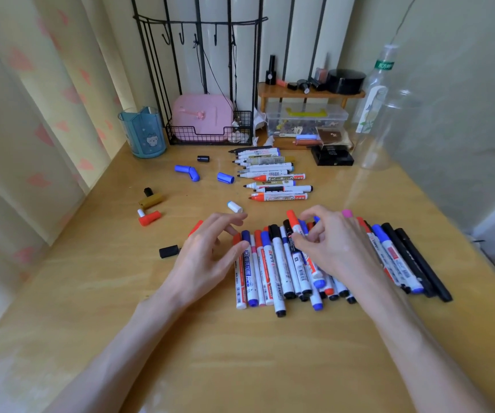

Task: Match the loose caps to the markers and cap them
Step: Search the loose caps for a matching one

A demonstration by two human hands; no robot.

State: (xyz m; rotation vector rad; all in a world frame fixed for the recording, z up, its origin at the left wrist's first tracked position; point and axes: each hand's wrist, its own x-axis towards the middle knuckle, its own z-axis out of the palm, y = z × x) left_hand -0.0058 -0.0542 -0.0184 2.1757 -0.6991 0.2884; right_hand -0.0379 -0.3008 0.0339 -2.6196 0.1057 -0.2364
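While the right hand (326,242) pinched a red-capped marker (293,223) in the near pile (280,263), the left hand (207,251) hung loose, empty. Next, probably: blue cap (225,177) onto the bare markers (273,174) behind.

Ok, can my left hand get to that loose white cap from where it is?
Probably yes. The white cap lies on the table just beyond the left hand, nothing lies between them, and that hand holds nothing. The right hand pinches a red-capped marker.
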